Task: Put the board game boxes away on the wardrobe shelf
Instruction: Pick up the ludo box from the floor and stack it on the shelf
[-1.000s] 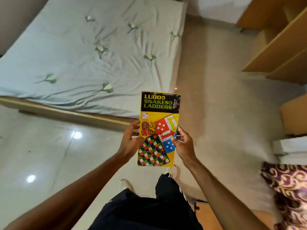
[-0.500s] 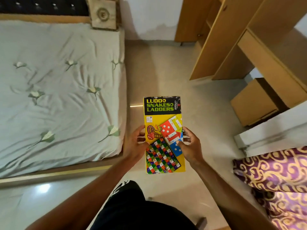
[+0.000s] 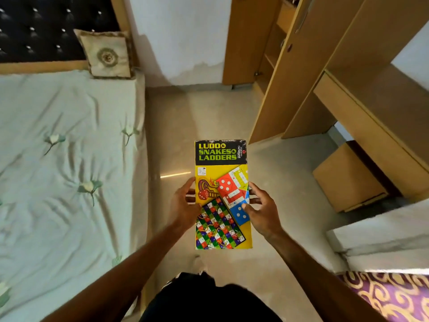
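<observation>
Head view looks down on 2 bare forearms stretched over a pale floor [image 3: 209,117]. Both hands hold 1 board game box [image 3: 222,169] at the centre of the view, in the air, printed face up, with its black title band (LUDO SNAKES & LADDERS) at the 12 o'clock end. The left hand [image 3: 182,205] grips the box's 9 o'clock edge with its fingers curled round it. The right hand [image 3: 263,212] pinches the 3 o'clock edge, thumb laid on the blue dice square and fingers behind the box. A bed [image 3: 58,182] with a pale green sheet fills the 9 o'clock side, and a cushion [image 3: 106,54] leans on its dark headboard [image 3: 34,31] at 11 o'clock. The wooden wardrobe [image 3: 243,43] stands at 1 o'clock, its door [image 3: 301,77] swung open and shelves showing inside, well apart from the box. A purple patterned cloth [image 3: 394,296] lies at 4 o'clock.
</observation>
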{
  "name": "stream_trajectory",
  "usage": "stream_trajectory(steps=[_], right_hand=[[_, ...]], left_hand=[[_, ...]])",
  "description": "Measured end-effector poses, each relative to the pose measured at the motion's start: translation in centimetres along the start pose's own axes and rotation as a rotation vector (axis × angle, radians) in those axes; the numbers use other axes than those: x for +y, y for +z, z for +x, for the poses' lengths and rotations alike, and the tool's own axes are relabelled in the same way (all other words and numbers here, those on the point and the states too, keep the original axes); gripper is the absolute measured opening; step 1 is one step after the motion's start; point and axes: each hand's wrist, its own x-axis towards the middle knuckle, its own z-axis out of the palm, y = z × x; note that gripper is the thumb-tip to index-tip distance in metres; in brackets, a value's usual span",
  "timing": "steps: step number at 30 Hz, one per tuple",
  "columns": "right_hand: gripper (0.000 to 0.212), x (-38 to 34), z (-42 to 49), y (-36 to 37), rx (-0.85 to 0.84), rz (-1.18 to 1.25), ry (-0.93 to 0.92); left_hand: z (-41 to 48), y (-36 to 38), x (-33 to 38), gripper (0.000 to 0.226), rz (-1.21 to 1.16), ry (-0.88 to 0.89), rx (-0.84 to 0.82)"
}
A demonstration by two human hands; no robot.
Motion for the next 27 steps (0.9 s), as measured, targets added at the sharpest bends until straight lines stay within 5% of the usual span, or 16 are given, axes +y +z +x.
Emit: stream_trajectory(steps=[7,27], right_hand=[[0.065,-4.1,16.2,-2.6,0.001,0.009,-0.006],[0.058,-15.1,68.5,-2.8,-0.152,-0.081,-0.104]], left_hand=[[15.7,2.1,4.0,0.078,0.099,0.021,0.032],[64.0,3.1,14.8,0.061,0.091,-0.044,0.152]])
